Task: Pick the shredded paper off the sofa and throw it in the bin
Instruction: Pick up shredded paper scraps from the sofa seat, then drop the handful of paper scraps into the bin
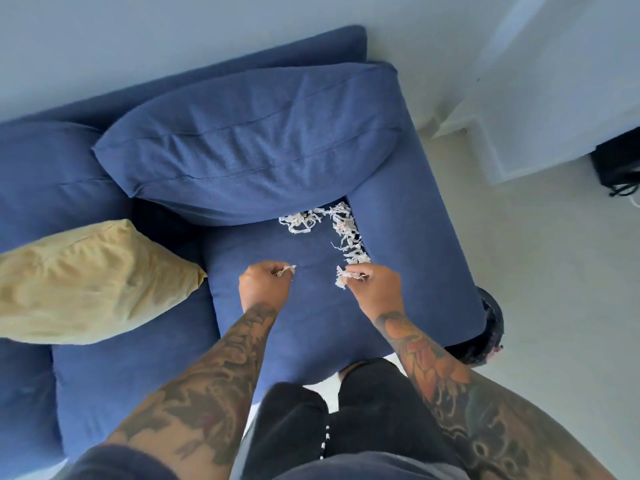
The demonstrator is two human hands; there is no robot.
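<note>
Head view, looking down on a blue sofa (408,209). The shredded paper (341,230) is lying on the seat cushion (311,323) in 2 runs: 1 short run is stretching left to right along the foot of the back cushion (249,143), and 1 longer run is stretching toward the viewer along the seam beside the armrest (415,244); the 2 are meeting at the seat's far right corner. The left hand (265,284) is clenching around a small tuft of shreds, whose end is poking out to the right of the fist. The right hand (372,285) is pinching a larger tuft at the near end of the long run, with strands hanging leftward. Both hands are hovering over the seat cushion, apart from each other. A yellow pillow (93,282) is lying to the left, overlapping the neighbouring seat. A dark round bin (488,327) is standing on the floor, partly hidden behind the armrest's near end. A black box (620,161) with cables is sitting at the right edge. No writing is legible.
</note>
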